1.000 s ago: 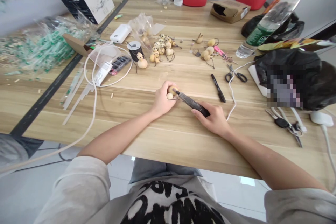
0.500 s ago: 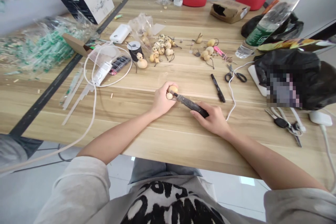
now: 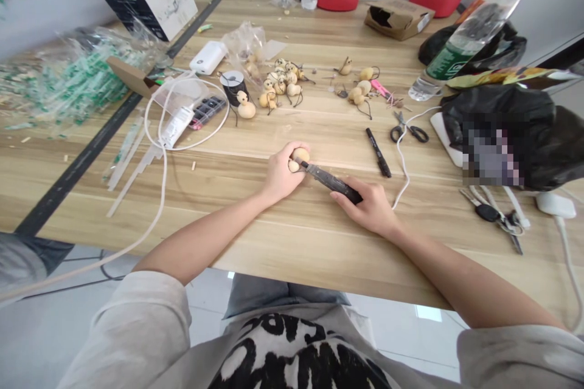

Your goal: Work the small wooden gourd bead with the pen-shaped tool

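My left hand [image 3: 281,175] is closed around a small tan gourd [image 3: 300,154] with a round bulb and a smaller, paler one. A dark cord loop shows beside it. My right hand [image 3: 370,205] grips a dark, stick-shaped tool [image 3: 336,185] with a narrow tip. The tip meets the gourd between its two bulbs, close to my left fingers. From this view I cannot tell whether it presses in or only touches. Beyond my hands lies a cluster of little gourds [image 3: 281,78], several with black cords and dark marks. One pale gourd [image 3: 246,107] sits by a spool of black cord [image 3: 233,86].
A black marker [image 3: 378,153] and scissors [image 3: 409,131] lie right of my hands, near a white cable. Farther right are keys [image 3: 493,213], a black plastic bag [image 3: 547,134] and a tilted bottle [image 3: 460,55]. Green-and-clear packets [image 3: 86,82] and clear strips [image 3: 137,176] occupy the left.
Almost nothing differs. Both hands keep their hold on the gourd and the tool, and the view has shifted very slightly.
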A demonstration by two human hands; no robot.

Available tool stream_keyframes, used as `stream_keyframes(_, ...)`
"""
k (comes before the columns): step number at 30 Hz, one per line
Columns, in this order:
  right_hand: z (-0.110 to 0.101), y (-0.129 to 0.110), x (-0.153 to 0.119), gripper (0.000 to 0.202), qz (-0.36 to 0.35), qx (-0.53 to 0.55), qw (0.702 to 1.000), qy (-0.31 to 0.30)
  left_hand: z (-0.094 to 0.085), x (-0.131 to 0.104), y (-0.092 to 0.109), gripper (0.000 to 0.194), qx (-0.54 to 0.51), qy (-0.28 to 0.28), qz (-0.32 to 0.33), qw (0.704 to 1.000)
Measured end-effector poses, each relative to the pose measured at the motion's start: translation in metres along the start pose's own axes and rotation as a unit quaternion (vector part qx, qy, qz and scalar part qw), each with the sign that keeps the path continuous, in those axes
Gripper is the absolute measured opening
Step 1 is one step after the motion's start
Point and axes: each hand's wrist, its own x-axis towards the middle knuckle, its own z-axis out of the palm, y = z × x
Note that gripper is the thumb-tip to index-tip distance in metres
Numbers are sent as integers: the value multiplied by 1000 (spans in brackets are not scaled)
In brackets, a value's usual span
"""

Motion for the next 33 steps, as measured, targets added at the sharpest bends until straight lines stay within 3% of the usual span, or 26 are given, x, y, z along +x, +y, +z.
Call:
stream_keyframes(14,-3,0,4,32,24,36,998,34,1,0,-2,25,-17,-17,0,1000)
stream_keyframes(27,-2,0,2,27,-7,9,1000,-11,0,1,-1,29,-9,-11,-6,1000)
stream_keyframes(33,-1,0,2,29,3,18,1000,-2,-1,1,-1,26,-5,-17,-11,1000)
